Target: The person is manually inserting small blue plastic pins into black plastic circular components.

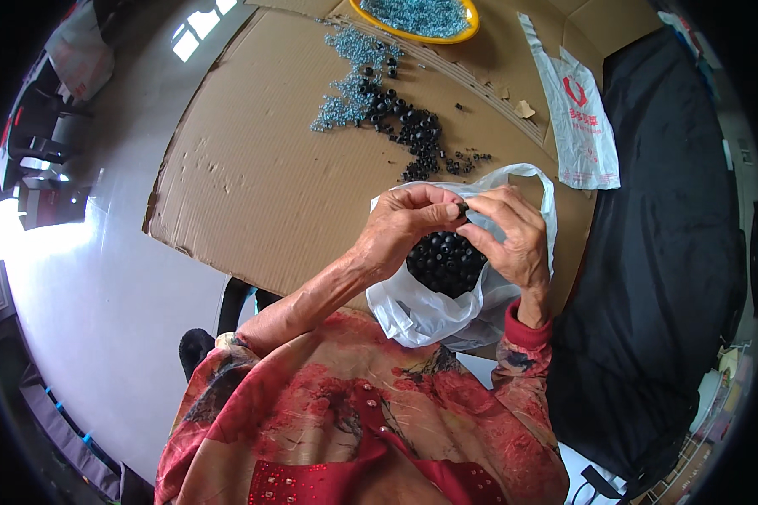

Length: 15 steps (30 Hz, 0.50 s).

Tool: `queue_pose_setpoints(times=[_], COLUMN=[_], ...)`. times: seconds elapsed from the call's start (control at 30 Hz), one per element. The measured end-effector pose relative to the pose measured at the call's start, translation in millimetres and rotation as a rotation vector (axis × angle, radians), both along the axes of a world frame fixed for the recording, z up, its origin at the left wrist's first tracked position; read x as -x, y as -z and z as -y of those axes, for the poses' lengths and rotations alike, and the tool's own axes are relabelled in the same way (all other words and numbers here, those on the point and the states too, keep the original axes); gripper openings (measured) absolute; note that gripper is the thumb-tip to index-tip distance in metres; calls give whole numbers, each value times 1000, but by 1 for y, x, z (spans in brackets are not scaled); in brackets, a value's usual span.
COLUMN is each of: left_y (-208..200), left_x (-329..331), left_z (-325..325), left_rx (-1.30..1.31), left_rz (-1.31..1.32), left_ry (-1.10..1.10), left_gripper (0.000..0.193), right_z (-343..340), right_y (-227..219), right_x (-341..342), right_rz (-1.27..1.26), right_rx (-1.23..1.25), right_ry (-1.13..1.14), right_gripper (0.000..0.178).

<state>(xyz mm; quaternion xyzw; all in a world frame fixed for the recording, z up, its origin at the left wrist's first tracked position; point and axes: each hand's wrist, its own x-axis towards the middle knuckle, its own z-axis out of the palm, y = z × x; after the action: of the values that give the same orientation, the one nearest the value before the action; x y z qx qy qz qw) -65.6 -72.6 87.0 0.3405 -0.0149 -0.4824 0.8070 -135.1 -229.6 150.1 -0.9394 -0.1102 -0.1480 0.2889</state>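
Note:
Over an opened white plastic bag (413,316), my two hands meet at a small dark bead-like piece (463,209). My left hand (403,225) pinches it between thumb and forefinger. From the other side, the thumb and fingers of my right hand (511,231) close on the same piece, partly hiding it. Many round black beads (445,263) fill the bag just below my hands. Beyond the bag, a scattered pile of loose black pieces (417,130) lies on the cardboard (253,143).
Small light-blue pieces (358,50) are spread behind the black pile. A yellow bowl (473,23) of similar blue pieces stands at the far edge. To the right are a flat white printed bag (585,126) and a large black cloth (657,210).

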Motion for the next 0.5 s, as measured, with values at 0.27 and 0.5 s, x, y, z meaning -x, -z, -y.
queue_pose_setpoints(times=[0.27, 0.5], left_y=[-2, -4], left_x=[22, 11], left_z=[2, -8], left_rx=[-210, -212], left_rz=[1212, 1185], left_ry=[107, -16], left_gripper=[19, 17], right_z=[26, 13], right_y=[-7, 43], right_x=[-21, -89], right_rz=[-52, -88], right_rx=[-6, -94], right_ry=[162, 52], right_gripper=[17, 7])
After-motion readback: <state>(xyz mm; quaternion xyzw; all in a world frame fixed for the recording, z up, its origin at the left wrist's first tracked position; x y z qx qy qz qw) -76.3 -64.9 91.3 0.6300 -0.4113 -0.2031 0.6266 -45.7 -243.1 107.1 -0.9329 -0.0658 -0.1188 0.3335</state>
